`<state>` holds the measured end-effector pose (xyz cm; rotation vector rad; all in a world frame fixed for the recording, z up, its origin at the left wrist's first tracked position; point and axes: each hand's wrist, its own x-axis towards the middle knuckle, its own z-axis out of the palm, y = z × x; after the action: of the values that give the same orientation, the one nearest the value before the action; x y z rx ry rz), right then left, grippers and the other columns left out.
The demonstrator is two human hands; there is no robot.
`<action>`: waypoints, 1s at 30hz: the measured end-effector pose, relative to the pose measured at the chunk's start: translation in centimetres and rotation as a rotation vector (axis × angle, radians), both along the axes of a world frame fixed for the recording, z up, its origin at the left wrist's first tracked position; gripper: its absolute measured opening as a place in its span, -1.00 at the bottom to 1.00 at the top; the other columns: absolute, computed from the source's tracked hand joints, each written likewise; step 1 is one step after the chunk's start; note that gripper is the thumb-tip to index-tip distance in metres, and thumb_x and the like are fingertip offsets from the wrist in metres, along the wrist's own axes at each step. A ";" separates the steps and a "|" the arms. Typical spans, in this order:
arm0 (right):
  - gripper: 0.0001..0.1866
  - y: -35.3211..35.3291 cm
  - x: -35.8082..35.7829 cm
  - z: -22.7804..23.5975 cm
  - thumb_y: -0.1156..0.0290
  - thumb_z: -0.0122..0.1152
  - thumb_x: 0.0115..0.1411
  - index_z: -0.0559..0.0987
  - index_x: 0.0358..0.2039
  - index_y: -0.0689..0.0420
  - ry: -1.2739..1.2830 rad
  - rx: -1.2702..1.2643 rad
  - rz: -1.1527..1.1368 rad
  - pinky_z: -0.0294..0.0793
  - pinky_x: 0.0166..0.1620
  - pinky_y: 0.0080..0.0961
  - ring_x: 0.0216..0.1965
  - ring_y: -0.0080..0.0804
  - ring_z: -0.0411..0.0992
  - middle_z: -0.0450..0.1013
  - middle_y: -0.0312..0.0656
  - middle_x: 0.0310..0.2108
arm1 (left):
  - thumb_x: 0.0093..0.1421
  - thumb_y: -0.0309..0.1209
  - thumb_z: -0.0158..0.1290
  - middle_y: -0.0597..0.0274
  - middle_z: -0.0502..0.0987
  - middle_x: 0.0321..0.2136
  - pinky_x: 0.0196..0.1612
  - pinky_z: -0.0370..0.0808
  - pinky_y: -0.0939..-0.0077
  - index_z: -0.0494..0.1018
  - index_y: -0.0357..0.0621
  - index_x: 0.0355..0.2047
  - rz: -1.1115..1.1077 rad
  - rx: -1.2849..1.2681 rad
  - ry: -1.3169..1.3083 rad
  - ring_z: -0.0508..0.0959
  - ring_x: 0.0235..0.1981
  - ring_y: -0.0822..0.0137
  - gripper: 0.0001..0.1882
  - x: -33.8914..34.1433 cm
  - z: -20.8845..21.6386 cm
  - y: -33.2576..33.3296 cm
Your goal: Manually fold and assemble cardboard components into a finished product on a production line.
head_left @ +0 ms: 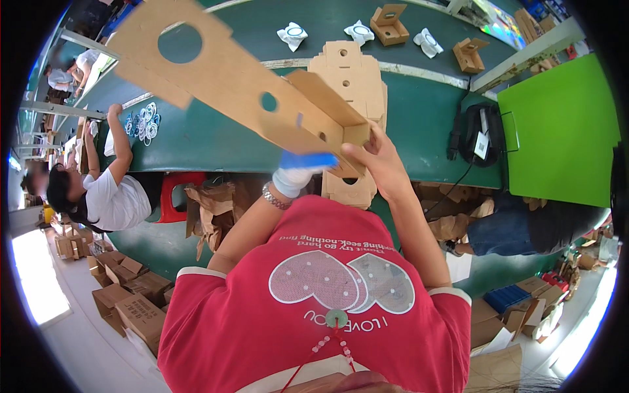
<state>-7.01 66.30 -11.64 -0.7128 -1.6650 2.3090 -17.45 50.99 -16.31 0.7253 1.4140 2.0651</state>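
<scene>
A half-folded brown cardboard box (249,98) is tilted up in front of me, its long flap with round cut-outs reaching to the upper left. My right hand (383,160) grips the folded end, thumb on its near wall and fingers behind. Against the near edge of the cardboard is my left hand (298,175), in a white glove with blue at the fingers; motion smears the fingers, so their grip is unclear. Beneath the box lies a stack of flat cardboard blanks (347,72) on the green table (216,147).
White-wrapped items (292,36) and small open boxes (389,26) sit on the far belt. Cable rings (144,123) lie at left, near a seated person (114,196). A black device (481,134) and green panel (557,131) are at right, with another person below. Cartons (134,304) stand on the floor.
</scene>
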 end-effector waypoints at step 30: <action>-0.59 -2.3 2.4 -0.7 0.31 -0.06 0.41 0.43 0.17 0.23 0.046 -0.227 0.047 0.23 0.26 -0.44 0.20 -0.38 0.30 0.37 -0.12 0.17 | 0.39 -0.08 -0.05 0.17 0.34 0.24 0.19 0.37 0.49 0.17 -0.14 0.33 0.070 -0.300 -0.493 0.39 0.19 0.35 -0.38 5.5 0.4 -4.3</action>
<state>-4.58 64.03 -12.35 -0.6640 -1.4298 2.5548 -11.92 46.71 -15.91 0.0353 1.4187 1.8497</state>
